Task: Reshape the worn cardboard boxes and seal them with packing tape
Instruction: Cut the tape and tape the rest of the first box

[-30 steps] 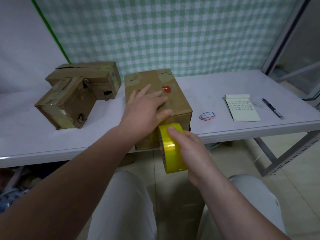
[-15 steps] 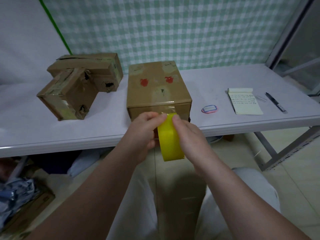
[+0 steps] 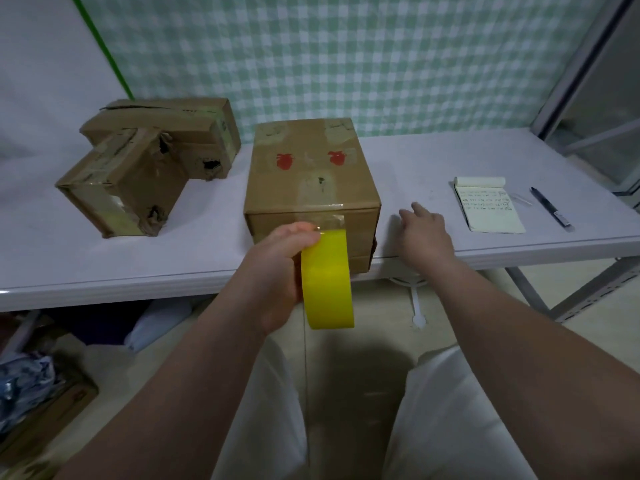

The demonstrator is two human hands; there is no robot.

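Observation:
A brown cardboard box point(image 3: 308, 174) with two red marks on top stands at the table's front edge. My left hand point(image 3: 277, 268) grips a yellow roll of packing tape point(image 3: 327, 282) just below and in front of the box. A clear strip runs from the roll up onto the box's front face and top edge. My right hand point(image 3: 424, 233) lies on the table to the right of the box, fingers spread, over the spot where a small oval object lay. Two worn, torn boxes point(image 3: 138, 168) sit at the back left.
The white table point(image 3: 104, 265) runs across the view, with a checked curtain behind it. A notepad point(image 3: 488, 204) and a pen point(image 3: 550, 206) lie at the right. Under the table at the left are bags and a cardboard piece point(image 3: 31, 403). My legs are below.
My left hand left the box top and took the tape roll. My right hand let go of the roll and moved right onto the table, covering the small oval object.

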